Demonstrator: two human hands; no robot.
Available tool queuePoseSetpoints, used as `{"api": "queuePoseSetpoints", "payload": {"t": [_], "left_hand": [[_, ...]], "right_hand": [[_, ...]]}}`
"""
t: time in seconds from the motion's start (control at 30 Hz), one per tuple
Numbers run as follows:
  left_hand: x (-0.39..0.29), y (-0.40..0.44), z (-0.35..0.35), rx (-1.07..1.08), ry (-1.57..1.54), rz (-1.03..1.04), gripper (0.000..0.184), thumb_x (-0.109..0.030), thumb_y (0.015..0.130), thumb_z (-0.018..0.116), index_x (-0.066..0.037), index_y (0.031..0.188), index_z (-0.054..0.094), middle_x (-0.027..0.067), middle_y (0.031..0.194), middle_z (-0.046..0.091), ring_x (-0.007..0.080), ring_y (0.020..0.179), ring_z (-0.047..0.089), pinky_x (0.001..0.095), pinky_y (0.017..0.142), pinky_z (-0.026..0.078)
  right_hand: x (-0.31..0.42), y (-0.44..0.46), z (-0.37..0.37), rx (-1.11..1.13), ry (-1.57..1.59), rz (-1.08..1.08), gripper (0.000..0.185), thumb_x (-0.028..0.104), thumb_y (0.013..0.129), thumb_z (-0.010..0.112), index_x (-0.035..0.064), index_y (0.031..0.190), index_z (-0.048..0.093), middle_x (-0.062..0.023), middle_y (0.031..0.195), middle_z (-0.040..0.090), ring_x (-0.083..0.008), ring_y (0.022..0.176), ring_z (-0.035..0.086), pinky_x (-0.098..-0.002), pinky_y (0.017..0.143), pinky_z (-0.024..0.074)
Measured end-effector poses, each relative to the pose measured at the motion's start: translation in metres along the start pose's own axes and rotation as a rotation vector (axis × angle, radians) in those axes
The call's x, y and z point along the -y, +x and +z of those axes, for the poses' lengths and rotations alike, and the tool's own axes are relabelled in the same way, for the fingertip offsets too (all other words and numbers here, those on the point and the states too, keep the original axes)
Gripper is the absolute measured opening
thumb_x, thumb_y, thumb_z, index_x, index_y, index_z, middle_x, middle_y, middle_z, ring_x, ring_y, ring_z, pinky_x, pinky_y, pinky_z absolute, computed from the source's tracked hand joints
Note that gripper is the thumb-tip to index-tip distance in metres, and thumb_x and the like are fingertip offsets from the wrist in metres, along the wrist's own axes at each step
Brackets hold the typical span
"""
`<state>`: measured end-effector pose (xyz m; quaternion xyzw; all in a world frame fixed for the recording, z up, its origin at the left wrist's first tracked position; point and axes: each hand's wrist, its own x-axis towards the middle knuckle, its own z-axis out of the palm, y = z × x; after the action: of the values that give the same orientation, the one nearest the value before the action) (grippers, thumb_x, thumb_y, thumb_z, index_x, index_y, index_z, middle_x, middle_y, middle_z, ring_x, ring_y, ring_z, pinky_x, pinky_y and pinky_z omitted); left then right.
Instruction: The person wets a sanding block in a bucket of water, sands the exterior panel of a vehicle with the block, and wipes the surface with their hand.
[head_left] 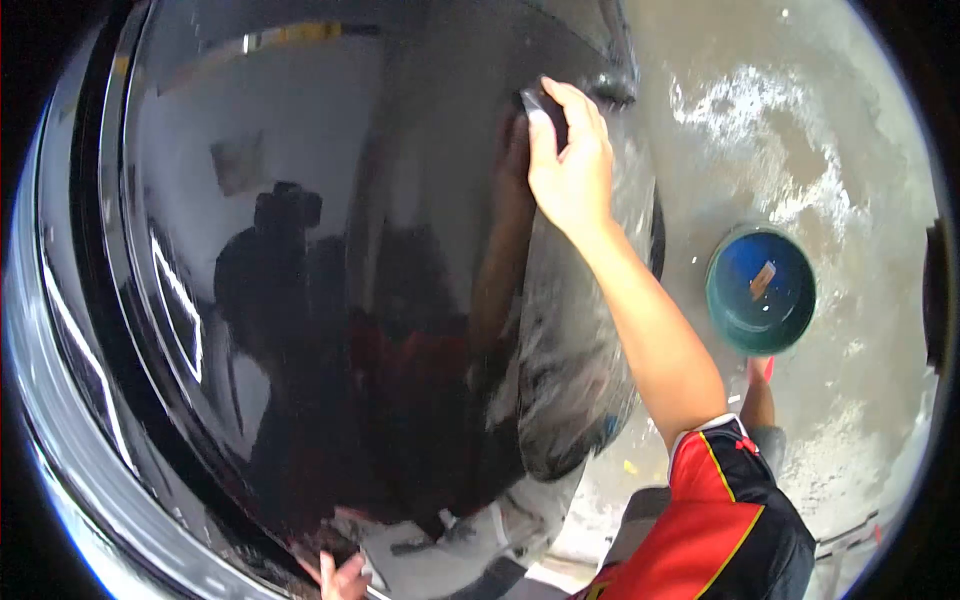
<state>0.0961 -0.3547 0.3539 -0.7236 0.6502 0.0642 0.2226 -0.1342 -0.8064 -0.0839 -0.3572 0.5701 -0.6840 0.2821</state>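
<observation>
A glossy black car panel (430,270), curved like a hood, fills the middle of the head view. My right hand (575,165) is closed around a small dark block (548,108) with a greyish edge. It presses this block against the panel near its right-hand edge. My left hand (343,578) is partly cut off at the bottom of the view. Its visible fingers are apart and rest by the panel's lower left edge, with nothing seen in them.
On the wet grey floor (850,300) to the right stands a round green bucket (712,290) with a blue inside and a brownish piece in it. A foot in a red sandal (768,368) shows just below the bucket. Glass and trim (85,420) curve along the left.
</observation>
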Motion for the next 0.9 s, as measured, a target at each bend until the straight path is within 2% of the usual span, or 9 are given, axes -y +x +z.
{"api": "queuePoseSetpoints", "payload": {"t": [0.07,0.2,0.37,0.57,0.6,0.67,0.7,0.73,0.9], "left_hand": [[-0.109,0.056,-0.015,-0.370,-0.130,0.153,0.050,-0.031,0.113,0.032,0.001,0.091,0.064,0.0207,0.111,0.073,0.0488,0.132,0.055,0.0598,0.124,0.021],[-0.104,0.056,-0.015,-0.370,-0.218,0.137,0.059,-0.048,0.111,0.032,-0.002,0.094,0.064,0.0226,0.112,0.073,0.0515,0.133,0.053,0.0688,0.121,0.018],[-0.113,0.082,-0.007,-0.487,-0.216,0.318,0.053,-0.039,0.111,0.031,-0.002,0.094,0.065,0.0214,0.112,0.074,0.0452,0.127,0.061,0.0694,0.123,0.004],[-0.106,0.088,-0.005,-0.493,-0.247,0.437,0.048,-0.035,0.111,0.032,-0.001,0.103,0.066,0.0214,0.123,0.072,0.0388,0.134,0.058,0.0615,0.125,0.006],[-0.108,0.087,-0.005,-0.500,-0.240,0.450,0.049,-0.034,0.111,0.032,0.000,0.103,0.067,0.0206,0.124,0.072,0.0364,0.134,0.058,0.0594,0.126,0.006],[-0.108,0.086,-0.002,-0.539,-0.272,0.435,0.048,-0.033,0.111,0.032,0.000,0.103,0.067,0.0195,0.123,0.072,0.0353,0.134,0.059,0.0576,0.126,0.006],[-0.110,0.087,-0.002,-0.542,-0.268,0.448,0.048,-0.031,0.111,0.031,0.001,0.102,0.067,0.0188,0.122,0.073,0.0335,0.132,0.060,0.0560,0.126,0.006],[-0.109,0.085,-0.001,-0.550,-0.275,0.450,0.048,-0.031,0.111,0.031,0.001,0.102,0.067,0.0188,0.122,0.073,0.0335,0.132,0.060,0.0560,0.126,0.006],[-0.109,0.081,-0.001,-0.518,-0.304,0.441,0.048,-0.029,0.111,0.032,0.001,0.102,0.067,0.0192,0.123,0.072,0.0288,0.127,0.063,0.0544,0.127,0.006]], "right_hand": [[0.043,-0.044,-0.018,0.020,0.042,-0.069,0.035,0.009,0.092,0.068,0.0038,0.127,0.064,-0.0181,0.128,0.065,-0.0388,0.116,0.060,-0.0465,0.103,0.0467],[0.120,-0.175,-0.088,0.183,0.147,-0.060,0.042,0.007,0.090,0.069,0.0044,0.132,0.062,-0.0206,0.133,0.061,-0.0410,0.118,0.059,-0.0496,0.103,0.0442],[0.178,-0.409,-0.200,0.377,0.123,0.029,0.037,0.018,0.097,0.064,0.0005,0.129,0.066,-0.0254,0.138,0.060,-0.0383,0.116,0.060,-0.0518,0.100,0.0449],[0.137,-0.221,-0.086,0.045,0.184,-0.162,0.036,0.018,0.095,0.065,0.0058,0.129,0.065,-0.0182,0.129,0.063,-0.0387,0.117,0.056,-0.0506,0.100,0.0440],[0.129,-0.188,-0.079,0.143,0.107,-0.165,0.033,0.019,0.097,0.062,0.0052,0.126,0.066,-0.0175,0.128,0.063,-0.0385,0.117,0.056,-0.0493,0.098,0.0449],[0.142,-0.182,-0.092,0.094,0.203,-0.091,0.033,0.013,0.095,0.064,0.0019,0.125,0.067,-0.0259,0.135,0.062,-0.0428,0.126,0.057,-0.0462,0.108,0.0434],[0.137,-0.209,-0.096,0.208,0.139,-0.125,0.033,0.017,0.097,0.062,0.0042,0.127,0.065,-0.0179,0.127,0.063,-0.0396,0.113,0.057,-0.0496,0.097,0.0459],[0.146,-0.256,-0.105,0.021,0.179,-0.171,0.034,0.015,0.096,0.063,0.0044,0.129,0.065,-0.0177,0.128,0.063,-0.0402,0.111,0.059,-0.0512,0.097,0.0461],[0.157,-0.509,-0.245,0.293,0.025,0.183,0.042,0.006,0.093,0.065,-0.0031,0.133,0.062,-0.0232,0.140,0.059,-0.0409,0.124,0.058,-0.0492,0.107,0.0429]]}}
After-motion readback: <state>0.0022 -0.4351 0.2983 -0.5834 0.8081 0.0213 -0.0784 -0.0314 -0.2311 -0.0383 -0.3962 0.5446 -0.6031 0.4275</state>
